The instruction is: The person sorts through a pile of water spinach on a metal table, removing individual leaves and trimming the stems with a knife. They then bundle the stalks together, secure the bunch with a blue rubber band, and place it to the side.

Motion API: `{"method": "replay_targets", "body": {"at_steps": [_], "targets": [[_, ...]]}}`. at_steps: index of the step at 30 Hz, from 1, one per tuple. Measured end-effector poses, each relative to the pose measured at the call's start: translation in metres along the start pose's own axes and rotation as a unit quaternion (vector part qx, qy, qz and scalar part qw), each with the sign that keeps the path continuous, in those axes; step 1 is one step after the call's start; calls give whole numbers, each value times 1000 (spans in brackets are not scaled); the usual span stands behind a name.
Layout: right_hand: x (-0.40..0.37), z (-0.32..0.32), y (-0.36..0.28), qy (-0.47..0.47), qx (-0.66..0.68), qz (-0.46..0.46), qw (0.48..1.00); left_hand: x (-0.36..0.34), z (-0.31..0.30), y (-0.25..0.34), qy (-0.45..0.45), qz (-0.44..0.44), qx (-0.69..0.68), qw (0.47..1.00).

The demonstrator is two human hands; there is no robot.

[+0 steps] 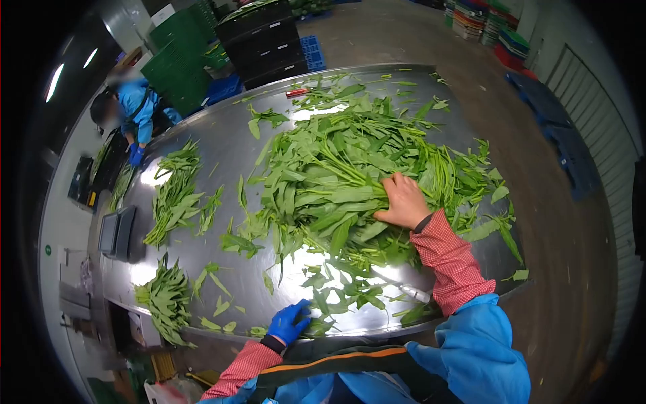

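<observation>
A large heap of water spinach (pixel 330 151), with long green leaves and pale stems, covers the middle of the metal table (pixel 262 289). My bare right hand (pixel 405 202) lies on the right side of this heap, its fingers curled round a bunch of stems. At the front edge is my left hand (pixel 289 322) in a blue glove, fingers slightly apart and nothing seen in them. Loose leaves (pixel 346 289) lie just beyond it. Two separate piles rest on the left: a front bundle (pixel 165 299) and a longer one (pixel 176 192) behind it.
A grey scale-like device (pixel 118 232) stands at the table's left edge. Beyond, a person in blue (pixel 138 111) wears blue gloves. Black crates (pixel 262 44) and green crates (pixel 176 64) are stacked behind the table. A red-handled tool (pixel 297 93) lies near the far edge. Blue pallets (pixel 555 128) lean at right.
</observation>
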State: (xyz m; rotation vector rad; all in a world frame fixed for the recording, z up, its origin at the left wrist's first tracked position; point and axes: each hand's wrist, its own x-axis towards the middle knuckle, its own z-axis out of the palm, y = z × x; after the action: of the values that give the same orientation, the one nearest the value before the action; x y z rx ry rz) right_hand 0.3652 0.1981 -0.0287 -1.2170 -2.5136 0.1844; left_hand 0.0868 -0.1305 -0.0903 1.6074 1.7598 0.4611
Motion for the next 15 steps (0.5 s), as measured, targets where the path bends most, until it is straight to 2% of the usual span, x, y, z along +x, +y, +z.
{"method": "replay_targets", "body": {"at_steps": [5,8,9,12,15], "targets": [[-7,12,-9,5,12,7,1000,4,23,6,-21,23,9,999],[-12,8,-24,14,-9,-16,1000,7,24,9,-54,-6,17,998],[-15,3,-31,66,7,-33,997,9,24,10,-51,-4,16,999],[-14,10,-30,-3,59,9,998,12,23,14,-42,3,10,999],[-8,-4,-27,-2,144,56,988,19,17,23,-27,12,-14,999]]}}
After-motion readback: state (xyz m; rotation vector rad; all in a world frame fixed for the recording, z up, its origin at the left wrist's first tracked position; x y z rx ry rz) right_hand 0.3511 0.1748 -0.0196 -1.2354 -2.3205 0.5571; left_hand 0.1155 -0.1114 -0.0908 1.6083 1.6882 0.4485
